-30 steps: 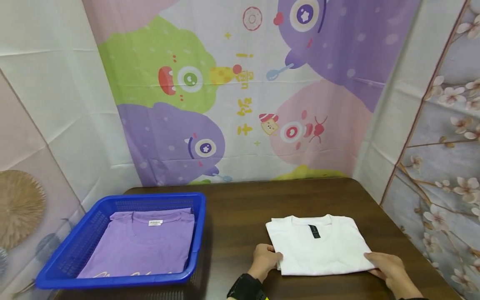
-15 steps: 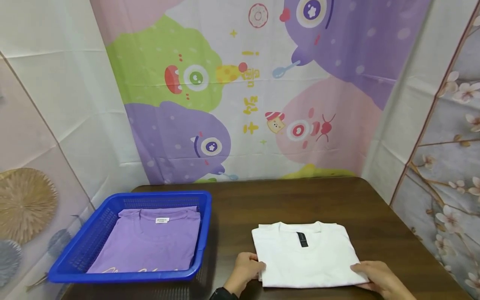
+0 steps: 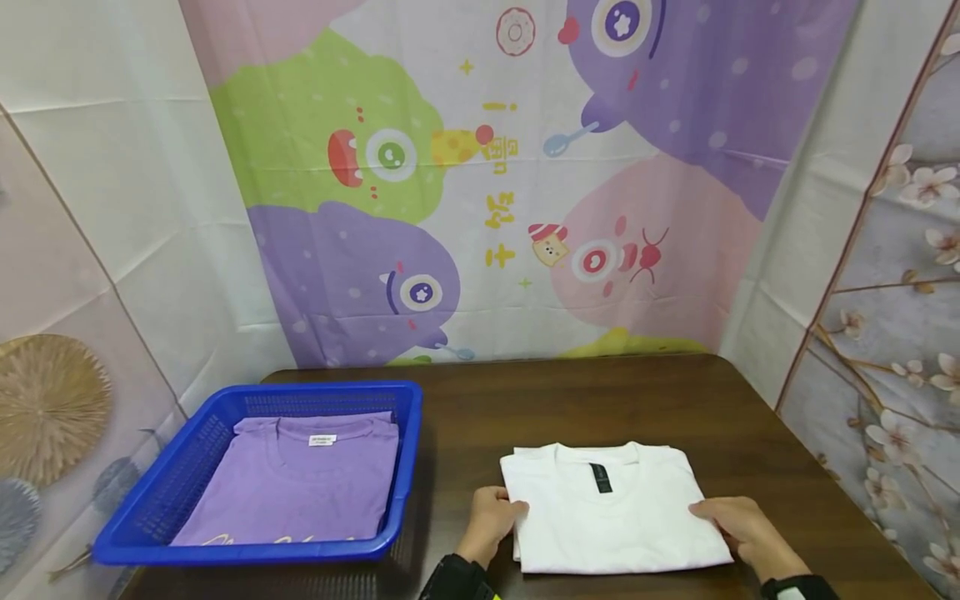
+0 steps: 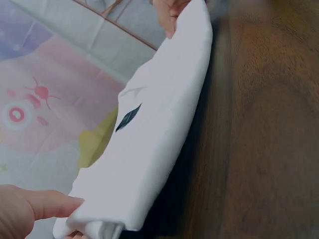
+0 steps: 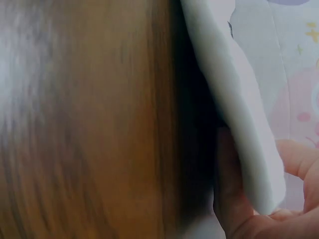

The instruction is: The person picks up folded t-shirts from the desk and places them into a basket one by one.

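A folded white T-shirt (image 3: pixel 607 525) with a black neck label (image 3: pixel 601 478) is at the right front of the table, collar away from me. My left hand (image 3: pixel 491 521) pinches its left edge, thumb on top and fingers beneath. On the opposite edge, my right hand (image 3: pixel 742 529) has the same kind of grip. The right wrist view shows the shirt's edge (image 5: pixel 254 129) between thumb and fingers, a dark gap lying under the cloth. To the left, a blue basket (image 3: pixel 408 467) contains a folded purple T-shirt (image 3: pixel 322 483) with a white neck label.
The brown wooden table (image 3: pixel 570 396) extends behind the white shirt and between it and the basket. A cartoon-print curtain (image 3: pixel 480 325) hangs at the table's back edge. Printed cloths (image 3: pixel 885 350) hang along both sides.
The white T-shirt has moved left, towards the basket, and a little nearer to me, with both hands on it. Over the last half second it has shifted only slightly. The camera view turned a little.
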`<move>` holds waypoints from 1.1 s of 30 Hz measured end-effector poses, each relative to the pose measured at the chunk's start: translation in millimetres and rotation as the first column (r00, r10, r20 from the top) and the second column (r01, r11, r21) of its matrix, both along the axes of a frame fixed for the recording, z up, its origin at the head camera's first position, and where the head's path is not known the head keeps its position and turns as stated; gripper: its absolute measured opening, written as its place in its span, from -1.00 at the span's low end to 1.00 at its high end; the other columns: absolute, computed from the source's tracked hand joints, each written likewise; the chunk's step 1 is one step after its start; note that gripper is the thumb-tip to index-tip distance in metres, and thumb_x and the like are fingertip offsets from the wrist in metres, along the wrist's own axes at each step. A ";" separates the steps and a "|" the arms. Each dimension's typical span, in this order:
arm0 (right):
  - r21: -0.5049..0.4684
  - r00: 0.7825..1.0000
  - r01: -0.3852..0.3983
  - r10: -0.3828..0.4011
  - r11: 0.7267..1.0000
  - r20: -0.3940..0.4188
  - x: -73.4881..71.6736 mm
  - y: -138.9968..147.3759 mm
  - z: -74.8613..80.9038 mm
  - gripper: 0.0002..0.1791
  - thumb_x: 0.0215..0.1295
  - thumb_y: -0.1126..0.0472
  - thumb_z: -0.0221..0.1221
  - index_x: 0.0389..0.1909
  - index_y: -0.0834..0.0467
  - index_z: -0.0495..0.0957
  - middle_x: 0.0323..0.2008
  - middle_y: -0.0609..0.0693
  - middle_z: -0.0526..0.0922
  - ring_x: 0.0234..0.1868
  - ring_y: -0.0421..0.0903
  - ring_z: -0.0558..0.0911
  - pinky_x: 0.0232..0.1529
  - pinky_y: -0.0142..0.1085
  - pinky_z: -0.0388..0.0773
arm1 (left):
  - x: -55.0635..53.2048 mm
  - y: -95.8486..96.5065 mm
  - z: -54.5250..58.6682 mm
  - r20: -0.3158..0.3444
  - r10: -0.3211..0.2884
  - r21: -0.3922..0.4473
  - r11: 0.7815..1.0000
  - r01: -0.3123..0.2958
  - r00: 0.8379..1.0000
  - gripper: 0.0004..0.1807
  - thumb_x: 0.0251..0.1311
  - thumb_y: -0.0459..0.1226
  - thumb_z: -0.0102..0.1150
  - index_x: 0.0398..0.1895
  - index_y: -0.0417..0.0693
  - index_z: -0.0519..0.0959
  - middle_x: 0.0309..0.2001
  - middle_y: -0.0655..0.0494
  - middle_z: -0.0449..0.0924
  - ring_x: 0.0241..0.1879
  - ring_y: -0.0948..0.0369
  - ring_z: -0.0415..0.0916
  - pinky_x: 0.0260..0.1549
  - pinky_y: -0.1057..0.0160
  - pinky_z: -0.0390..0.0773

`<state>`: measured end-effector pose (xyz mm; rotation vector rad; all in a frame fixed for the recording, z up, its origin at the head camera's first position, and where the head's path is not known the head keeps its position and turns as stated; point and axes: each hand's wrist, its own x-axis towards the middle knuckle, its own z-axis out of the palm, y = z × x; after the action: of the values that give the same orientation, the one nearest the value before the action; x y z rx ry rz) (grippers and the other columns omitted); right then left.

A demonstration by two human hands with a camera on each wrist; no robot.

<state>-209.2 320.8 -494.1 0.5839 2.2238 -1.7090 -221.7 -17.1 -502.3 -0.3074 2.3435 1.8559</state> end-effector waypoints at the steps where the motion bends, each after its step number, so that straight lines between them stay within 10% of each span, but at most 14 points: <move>1: -0.013 1.000 0.000 0.000 1.000 -0.004 -0.6 -2.3 -0.7 -0.60 0.12 0.30 0.22 -0.11 0.55 0.54 -0.49 -0.15 0.62 -0.44 -0.24 0.59 -0.36 -0.35 0.61 | 0.7 -2.1 -0.2 -0.002 -0.001 -0.001 1.000 0.001 1.000 -0.94 -0.04 -0.46 0.19 -0.57 -0.29 0.52 -0.67 0.25 0.21 -0.55 0.27 0.25 -0.55 0.39 0.28; 18: -0.116 0.978 -0.207 0.206 0.972 -0.014 15.9 -66.5 -4.2 -0.80 0.16 0.29 0.17 -0.29 0.38 0.57 -0.50 -0.12 0.63 -0.42 -0.23 0.64 -0.33 -0.31 0.66 | 35.5 -75.1 1.9 -0.038 -0.036 -0.087 0.996 0.032 0.999 -0.78 -0.02 -0.41 0.06 -0.36 -0.46 0.56 -0.66 0.24 0.27 -0.58 0.30 0.26 -0.57 0.35 0.31; 26: -0.097 0.942 -0.332 0.334 0.938 0.009 27.3 -85.3 -2.4 -0.74 0.21 0.18 0.17 -0.28 0.33 0.60 -0.40 -0.10 0.67 -0.33 -0.19 0.64 -0.23 -0.24 0.64 | 44.7 -105.5 5.5 0.115 -0.107 -0.165 0.978 0.126 0.988 -0.52 0.14 -0.33 -0.02 0.01 -0.63 0.36 -0.17 -0.32 0.58 -0.17 -0.02 0.53 -0.12 -0.03 0.55; 33: -0.072 0.982 -0.173 0.178 0.982 0.062 11.2 -92.8 -0.5 -0.50 0.18 0.17 0.22 -0.02 0.53 0.49 -0.45 -0.05 0.69 -0.43 -0.21 0.68 -0.30 -0.30 0.69 | 41.2 -99.5 5.5 0.078 -0.042 -0.181 0.982 0.056 0.996 -0.53 0.15 -0.30 -0.03 -0.01 -0.60 0.35 -0.10 -0.42 0.53 -0.14 -0.08 0.51 -0.10 -0.04 0.53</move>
<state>-198.0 228.0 -494.6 0.4108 2.0954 -1.6416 -180.5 -116.7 -496.8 -0.3286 2.4520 1.5824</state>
